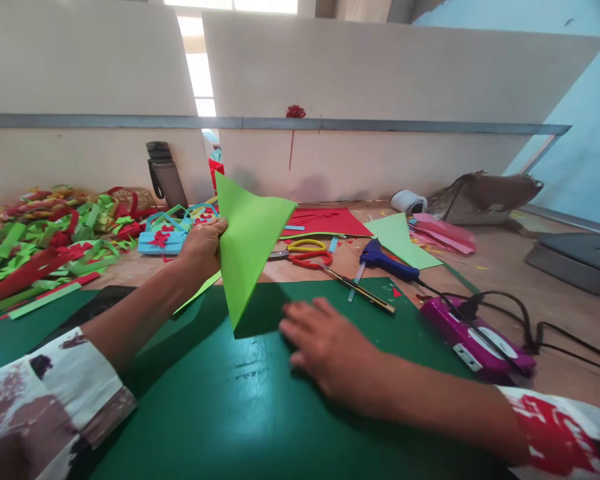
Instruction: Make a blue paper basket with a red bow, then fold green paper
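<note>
My left hand pinches the left edge of a bright green paper sheet, which is raised and bent above the dark green cutting mat. The sheet's lowest corner hangs at or just above the mat; contact is unclear. Over the mat, to the right of the sheet, is my right hand, palm down with fingers stretched out and slightly blurred, holding nothing. Beyond that hand lie a slim gold-and-black cutter or pen, a blue glue gun and scissors with yellow and red handles.
Green and red paper strips are heaped at the left, near a dark bottle and a small blue paper bag. Red paper and pale green paper lie behind the tools. A purple power strip with black cables sits at right.
</note>
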A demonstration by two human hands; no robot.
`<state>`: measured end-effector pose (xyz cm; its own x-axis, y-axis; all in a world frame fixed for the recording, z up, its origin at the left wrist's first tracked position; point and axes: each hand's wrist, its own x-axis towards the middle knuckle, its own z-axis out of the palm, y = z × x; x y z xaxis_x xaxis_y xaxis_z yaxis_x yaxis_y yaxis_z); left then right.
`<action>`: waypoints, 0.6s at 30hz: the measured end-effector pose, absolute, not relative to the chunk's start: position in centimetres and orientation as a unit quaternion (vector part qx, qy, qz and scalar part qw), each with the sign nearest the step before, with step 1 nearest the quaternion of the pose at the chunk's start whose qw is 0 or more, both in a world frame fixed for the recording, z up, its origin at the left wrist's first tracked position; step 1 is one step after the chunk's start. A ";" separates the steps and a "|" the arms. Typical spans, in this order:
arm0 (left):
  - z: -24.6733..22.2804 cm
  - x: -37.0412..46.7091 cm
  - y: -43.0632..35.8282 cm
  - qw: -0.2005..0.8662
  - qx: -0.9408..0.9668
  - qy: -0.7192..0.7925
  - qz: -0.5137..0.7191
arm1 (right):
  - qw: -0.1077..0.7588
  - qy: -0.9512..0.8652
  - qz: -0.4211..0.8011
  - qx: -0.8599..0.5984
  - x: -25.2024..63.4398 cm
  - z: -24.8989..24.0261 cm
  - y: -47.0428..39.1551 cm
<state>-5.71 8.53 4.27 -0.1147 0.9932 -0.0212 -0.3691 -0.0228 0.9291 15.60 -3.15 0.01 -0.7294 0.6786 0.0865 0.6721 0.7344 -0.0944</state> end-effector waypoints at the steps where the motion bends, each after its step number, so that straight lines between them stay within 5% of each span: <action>1: 4.5 -5.7 8.3 0.572 0.370 0.429 0.593 | 0.068 -0.949 0.066 -0.300 15.1 -0.2 -4.0; 4: 4.6 -5.3 7.3 0.633 0.394 0.435 0.505 | 0.070 -0.965 0.144 -0.209 14.9 -0.9 -4.6; 11: 2.3 -3.1 4.6 0.695 0.494 0.424 0.307 | 0.279 -0.818 0.176 -0.471 19.4 0.7 1.5; 18: 1.2 -2.3 4.1 0.657 0.546 0.419 0.307 | 0.401 -0.673 0.427 -0.452 19.2 1.3 0.9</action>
